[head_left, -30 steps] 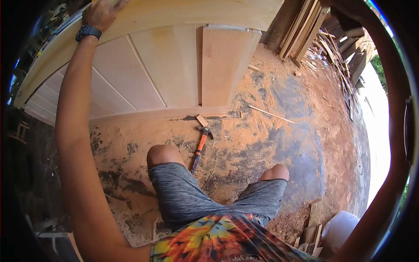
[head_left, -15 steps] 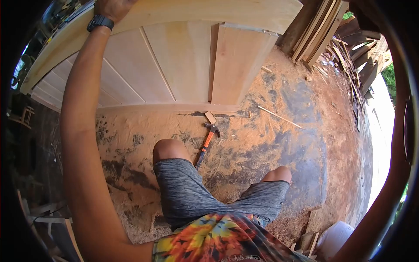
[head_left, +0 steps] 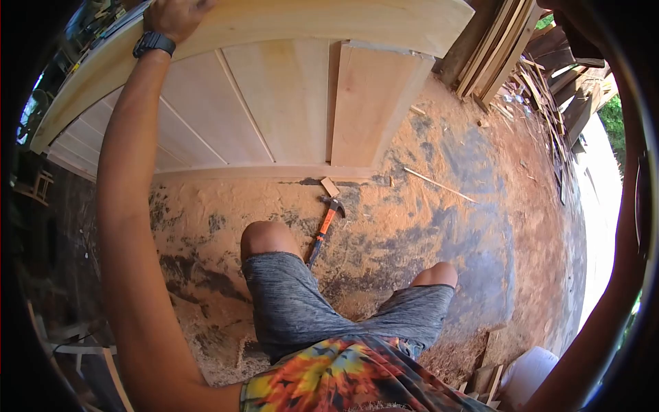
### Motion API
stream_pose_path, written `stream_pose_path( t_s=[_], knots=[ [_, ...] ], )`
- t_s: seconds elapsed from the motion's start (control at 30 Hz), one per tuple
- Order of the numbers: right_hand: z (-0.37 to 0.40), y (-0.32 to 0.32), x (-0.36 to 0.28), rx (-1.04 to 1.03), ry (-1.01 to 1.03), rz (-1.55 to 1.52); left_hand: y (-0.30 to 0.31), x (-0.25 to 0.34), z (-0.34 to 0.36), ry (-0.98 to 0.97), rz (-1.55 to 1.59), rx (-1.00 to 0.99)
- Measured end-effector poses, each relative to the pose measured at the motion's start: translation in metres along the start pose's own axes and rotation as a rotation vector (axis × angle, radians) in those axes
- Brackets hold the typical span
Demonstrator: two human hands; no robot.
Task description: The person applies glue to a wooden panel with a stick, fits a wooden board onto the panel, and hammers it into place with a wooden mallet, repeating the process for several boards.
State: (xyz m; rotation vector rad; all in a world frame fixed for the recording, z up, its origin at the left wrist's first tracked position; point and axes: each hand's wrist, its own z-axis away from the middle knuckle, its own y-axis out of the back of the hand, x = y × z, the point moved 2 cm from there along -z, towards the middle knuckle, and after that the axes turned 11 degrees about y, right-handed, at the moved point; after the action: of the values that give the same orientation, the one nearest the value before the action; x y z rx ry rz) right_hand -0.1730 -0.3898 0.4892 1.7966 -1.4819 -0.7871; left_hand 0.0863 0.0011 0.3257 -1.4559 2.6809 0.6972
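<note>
A large framed wooden panel (head_left: 288, 89) with a curved rail and vertical boards leans across the upper part of the view. My left hand (head_left: 175, 19), with a dark watch on its wrist, grips the panel's upper rail; the top of the view cuts off part of its fingers. One loose-looking, pinker board (head_left: 374, 103) sits at the panel's right end, beside a dark gap. My right hand (head_left: 580, 31) is a dark shape at the upper right edge, raised near the leaning boards, its fingers hidden in shadow.
A claw hammer (head_left: 325, 230) with an orange and black handle lies on the sawdust-covered floor (head_left: 412, 226) near my knee. By its head rests a small wood block (head_left: 330, 186). A thin stick (head_left: 439, 185) lies to the right. Upright planks (head_left: 498, 51) and scrap wood (head_left: 549, 117) stand farther right.
My left hand has shifted slightly left along the rail. My right hand's dark shape shows a little more at the upper right. The panel and hammer look almost unchanged.
</note>
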Motion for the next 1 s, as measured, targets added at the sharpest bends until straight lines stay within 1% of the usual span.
stream_pose_path(
  t_s=[0.07, 0.17, 0.2, 0.23, 0.27, 0.3, 0.33, 0.37, 0.4, 0.43, 0.47, 0.5, 0.57, 0.6, 0.63, 0.67, 0.7, 0.73, 0.77, 0.83, 0.87, 0.9, 0.97, 1.0],
  knots=[
    [0.009, -0.012, 0.014, -0.017, 0.008, 0.009, 0.002, -0.001, 0.002, 0.056, -0.006, -0.020],
    [0.047, -0.034, 0.031, -0.211, 0.007, 0.126, -0.003, -0.008, 0.000, 0.035, 0.011, -0.016],
    [0.058, -0.035, 0.040, -0.250, 0.005, 0.119, -0.002, -0.004, 0.003, 0.034, 0.016, -0.017],
    [0.068, -0.038, 0.053, -0.262, 0.016, 0.108, -0.001, -0.002, 0.001, 0.058, -0.012, 0.039],
    [0.082, -0.040, 0.064, -0.224, 0.009, 0.040, -0.001, -0.001, -0.001, 0.081, -0.040, 0.090],
    [0.100, -0.053, 0.075, -0.174, 0.032, -0.030, -0.003, -0.002, 0.000, 0.075, -0.038, 0.088],
    [0.113, -0.065, 0.076, -0.212, -0.160, -0.045, -0.009, -0.008, -0.003, 0.188, -0.110, -0.140],
    [0.136, -0.080, 0.073, -0.080, -0.234, -0.117, -0.014, -0.016, -0.004, 0.300, -0.190, -0.366],
    [0.159, -0.101, 0.079, -0.039, -0.233, -0.143, -0.018, -0.022, -0.004, 0.287, -0.208, -0.361],
    [0.185, -0.127, 0.079, 0.058, -0.254, -0.225, -0.024, -0.030, -0.001, 0.256, -0.211, -0.260],
    [0.211, -0.157, 0.087, 0.049, -0.328, -0.455, -0.030, -0.036, 0.001, 0.220, -0.217, -0.160],
    [0.236, -0.192, 0.082, 0.140, -0.454, -0.785, -0.039, -0.040, 0.001, 0.196, -0.245, -0.156],
    [0.269, -0.250, 0.052, 0.283, -0.651, -1.045, -0.045, -0.045, -0.003, 0.166, -0.147, -0.131],
    [0.290, -0.287, 0.043, 0.344, -0.758, -1.164, -0.036, -0.028, -0.006, 0.250, -0.127, -0.207],
    [0.309, -0.324, 0.032, 0.437, -0.834, -1.311, -0.038, -0.030, -0.012, 0.209, -0.171, -0.214],
    [0.328, -0.356, 0.022, 0.491, -0.914, -1.434, -0.044, -0.032, -0.012, 0.127, -0.154, -0.115],
    [0.350, -0.389, 0.017, 0.485, -0.988, -1.509, -0.049, -0.036, -0.009, 0.044, -0.131, -0.025],
    [0.368, -0.415, 0.008, 0.464, -1.010, -1.583, -0.053, -0.037, -0.008, 0.049, -0.194, 0.013],
    [0.388, -0.443, -0.002, 0.476, -1.046, -1.627, -0.053, -0.037, -0.008, -0.003, -0.228, -0.004],
    [0.420, -0.491, -0.020, 0.442, -1.109, -1.655, -0.066, -0.037, -0.013, 0.061, -0.244, -0.104],
    [0.436, -0.512, -0.031, 0.449, -1.128, -1.681, -0.068, -0.031, -0.012, 0.075, -0.313, -0.086],
    [0.451, -0.528, -0.041, 0.457, -1.149, -1.705, -0.073, -0.033, -0.011, 0.064, -0.266, -0.035],
    [0.474, -0.549, -0.055, 0.490, -1.191, -1.717, -0.081, -0.044, -0.014, 0.035, -0.269, 0.022],
    [0.482, -0.555, -0.060, 0.466, -1.203, -1.715, -0.083, -0.042, -0.015, -0.006, -0.256, 0.054]
  ],
)
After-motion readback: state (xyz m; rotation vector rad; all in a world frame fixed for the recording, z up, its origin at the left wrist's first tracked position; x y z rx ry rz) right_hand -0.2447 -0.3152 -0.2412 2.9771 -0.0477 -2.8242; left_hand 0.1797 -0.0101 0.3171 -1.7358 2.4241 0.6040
